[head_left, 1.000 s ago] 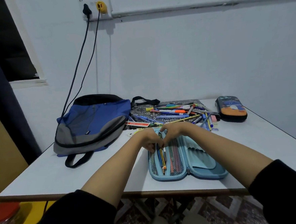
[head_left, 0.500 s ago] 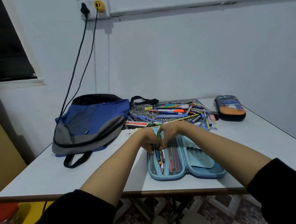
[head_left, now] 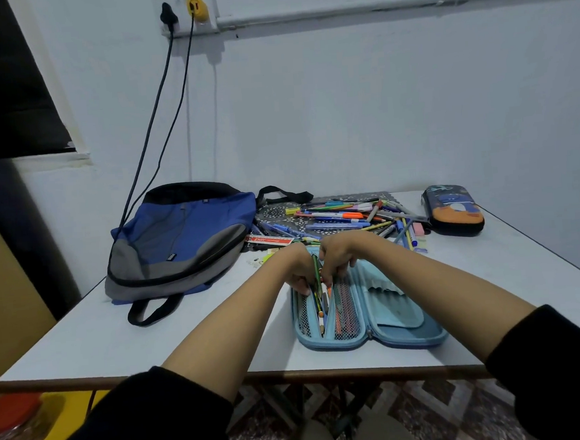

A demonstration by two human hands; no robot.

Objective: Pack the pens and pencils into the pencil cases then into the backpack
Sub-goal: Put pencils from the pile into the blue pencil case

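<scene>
- The upper ends of the pens and pencils sit behind the knuckles of both hands, so how many are held is hard to make out
- The black sleeves are cut off by the bottom edge of the view, and the floor under the table [head_left: 84, 340] is blurred
- The left hand [head_left: 297, 271] has its fingers curled downward, tips on the near edge of the mesh pocket [head_left: 345, 314]; it seems to pinch that edge and draw it open
- The right hand [head_left: 340, 258] has its fingers bent tight, pinching a small bundle that includes a green pencil [head_left: 316, 267] and a white-and-orange pen [head_left: 323, 291]
- The bundle's lower ends reach down into the mesh pocket of the light-blue pencil case [head_left: 407, 340], which lies unzipped and flat near the table's front edge
- The loose pile of pens [head_left: 343, 216] lies behind the hands on a patterned mat [head_left: 278, 213]
- The blue and grey backpack [head_left: 180, 237] lies flat to the left of the pile
- A dark pencil case [head_left: 452, 210] sits zipped up at the far right, apart from the pile
</scene>
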